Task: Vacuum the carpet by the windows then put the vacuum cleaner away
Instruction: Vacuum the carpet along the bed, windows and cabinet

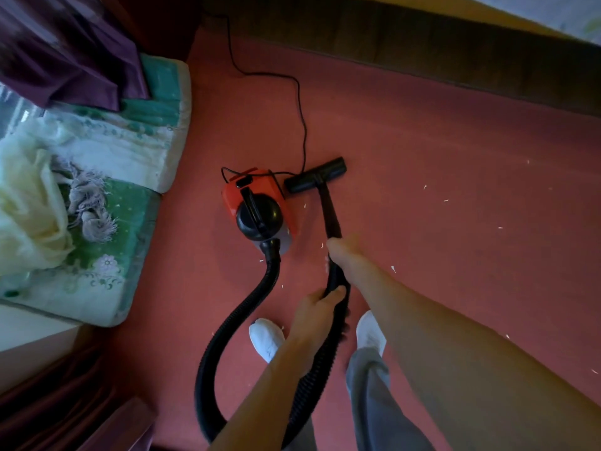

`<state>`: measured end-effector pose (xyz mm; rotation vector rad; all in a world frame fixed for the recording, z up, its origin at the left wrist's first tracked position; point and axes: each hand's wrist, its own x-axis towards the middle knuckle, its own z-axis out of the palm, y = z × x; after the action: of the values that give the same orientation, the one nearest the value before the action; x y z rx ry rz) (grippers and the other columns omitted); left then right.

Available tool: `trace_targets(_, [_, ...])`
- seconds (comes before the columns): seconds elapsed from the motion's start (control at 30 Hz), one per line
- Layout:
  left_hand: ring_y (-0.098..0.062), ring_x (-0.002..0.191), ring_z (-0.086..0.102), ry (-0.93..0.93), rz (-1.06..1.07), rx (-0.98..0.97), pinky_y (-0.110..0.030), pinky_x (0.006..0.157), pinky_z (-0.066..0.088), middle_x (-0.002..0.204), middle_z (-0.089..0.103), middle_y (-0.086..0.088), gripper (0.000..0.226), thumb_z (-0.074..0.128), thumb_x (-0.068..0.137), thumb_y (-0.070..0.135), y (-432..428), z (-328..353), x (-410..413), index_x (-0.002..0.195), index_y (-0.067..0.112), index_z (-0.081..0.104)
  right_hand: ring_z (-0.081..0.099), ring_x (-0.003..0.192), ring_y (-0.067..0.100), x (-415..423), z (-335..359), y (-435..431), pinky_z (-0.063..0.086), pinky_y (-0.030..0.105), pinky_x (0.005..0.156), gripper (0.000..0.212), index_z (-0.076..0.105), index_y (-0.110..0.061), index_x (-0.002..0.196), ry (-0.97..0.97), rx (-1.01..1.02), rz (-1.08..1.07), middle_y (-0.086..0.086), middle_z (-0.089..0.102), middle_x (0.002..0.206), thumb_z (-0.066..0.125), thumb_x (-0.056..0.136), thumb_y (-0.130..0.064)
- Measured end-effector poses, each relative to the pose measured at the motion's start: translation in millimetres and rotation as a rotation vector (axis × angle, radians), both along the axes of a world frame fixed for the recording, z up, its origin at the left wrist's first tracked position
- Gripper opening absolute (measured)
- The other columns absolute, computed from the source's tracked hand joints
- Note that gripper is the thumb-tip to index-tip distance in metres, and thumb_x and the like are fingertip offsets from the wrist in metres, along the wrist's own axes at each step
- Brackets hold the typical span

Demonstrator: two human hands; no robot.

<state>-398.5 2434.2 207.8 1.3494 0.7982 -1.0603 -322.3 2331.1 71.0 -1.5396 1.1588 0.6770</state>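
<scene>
A red and black vacuum cleaner sits on the red carpet. Its ribbed black hose loops from the body down toward me and back up to the wand. The black floor nozzle lies flat on the carpet just right of the cleaner's body. My right hand grips the wand higher up. My left hand grips the hose end just below it. Small white scraps are scattered over the carpet, mostly to the right.
The black power cord runs from the cleaner up to the far wall. Green and white floor cushions with a pale cloth lie along the left, under a purple curtain. A dark wooden edge borders the carpet above. My feet in white socks stand below.
</scene>
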Motion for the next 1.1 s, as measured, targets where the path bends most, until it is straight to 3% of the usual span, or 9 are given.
trace_targets(0.27, [-0.026,0.050,0.058,0.301,-0.196,-0.085,-0.031,0.049,0.051,0.080,0.062,-0.022,0.027,0.061,0.091,0.023,0.8,30.1,-23.5,0.092,-0.003,0.063,0.069,0.081,0.034,-77.6,33.5,-5.8,0.056,0.037,0.075,0.032,0.068,-0.010,0.089,0.183,-0.135,0.100,0.014,0.070,0.086,0.051,0.070,-0.030])
trace_targets(0.37, [-0.029,0.057,0.063,0.379,-0.345,-0.078,-0.041,0.066,0.055,0.068,0.063,-0.019,0.025,0.064,0.084,0.016,2.1,54.3,-35.8,0.073,-0.005,0.056,0.070,0.075,0.030,-126.3,61.8,-8.2,0.059,0.037,0.073,0.039,0.062,-0.012,0.072,0.261,-0.207,0.121,0.005,0.071,0.072,0.044,0.056,-0.043])
trace_targets(0.43, [-0.033,0.072,0.063,0.337,-0.428,-0.014,-0.044,0.081,0.056,0.065,0.061,-0.013,0.028,0.062,0.088,0.006,2.9,69.3,-40.5,0.067,0.004,0.044,0.070,0.084,0.031,-152.2,70.7,-6.4,0.057,0.037,0.079,0.026,0.057,-0.017,0.080,0.336,-0.146,0.085,0.006,0.071,0.085,0.052,0.062,-0.034])
trace_targets(0.6, [-0.022,0.070,0.062,0.381,-0.766,-0.013,-0.043,0.094,0.055,0.108,0.070,-0.018,0.027,0.059,0.095,0.025,9.6,84.6,-49.0,0.075,0.011,0.046,0.071,0.061,0.025,-188.4,92.8,0.7,0.061,0.035,0.063,0.062,0.069,-0.011,0.085,0.467,-0.077,-0.106,0.007,0.073,0.068,0.056,0.033,-0.042])
trace_targets(0.67, [-0.036,0.081,0.064,0.424,-0.722,-0.061,-0.053,0.092,0.054,0.089,0.069,-0.022,0.031,0.061,0.089,0.023,18.1,85.6,-50.8,0.087,-0.006,0.052,0.069,0.060,0.021,-184.9,102.6,6.5,0.054,0.026,0.053,0.061,0.064,-0.011,0.099,0.450,-0.079,-0.185,0.005,0.071,0.074,0.064,0.044,-0.036])
trace_targets(0.73, [-0.037,0.081,0.065,0.381,-0.744,-0.078,-0.052,0.089,0.054,0.076,0.067,-0.018,0.033,0.062,0.086,0.026,26.1,81.9,-49.5,0.096,-0.005,0.059,0.067,0.058,0.019,-166.3,133.6,17.6,0.048,0.021,0.049,0.055,0.062,-0.011,0.107,0.409,-0.042,-0.281,0.005,0.069,0.075,0.068,0.055,-0.027])
trace_targets(0.83, [-0.029,0.065,0.065,0.217,-0.793,-0.037,-0.044,0.072,0.058,0.067,0.066,-0.010,0.040,0.061,0.080,0.036,39.8,70.1,-46.9,0.095,-0.001,0.065,0.056,0.053,0.021,-140.4,164.4,29.5,0.044,0.023,0.047,0.009,0.059,-0.002,0.089,0.368,0.020,-0.384,0.008,0.058,0.065,0.058,0.085,-0.010])
trace_targets(0.93, [-0.021,0.061,0.063,0.114,-0.816,0.031,-0.035,0.062,0.056,0.068,0.066,-0.007,0.042,0.059,0.082,0.038,51.7,64.8,-37.5,0.097,0.001,0.069,0.054,0.059,0.020,-119.8,161.0,38.2,0.048,0.026,0.058,0.016,0.059,0.000,0.094,0.324,0.043,-0.372,0.008,0.056,0.072,0.049,0.093,-0.012])
trace_targets(1.1, [-0.020,0.057,0.055,-0.015,-0.738,0.139,-0.029,0.058,0.044,0.072,0.060,-0.010,0.021,0.061,0.088,0.028,57.2,49.9,-21.1,0.082,0.007,0.063,0.056,0.088,0.026,-79.5,148.0,41.2,0.039,0.028,0.072,0.035,0.055,0.004,0.128,0.250,0.039,-0.308,0.022,0.063,0.120,0.039,0.099,-0.010])
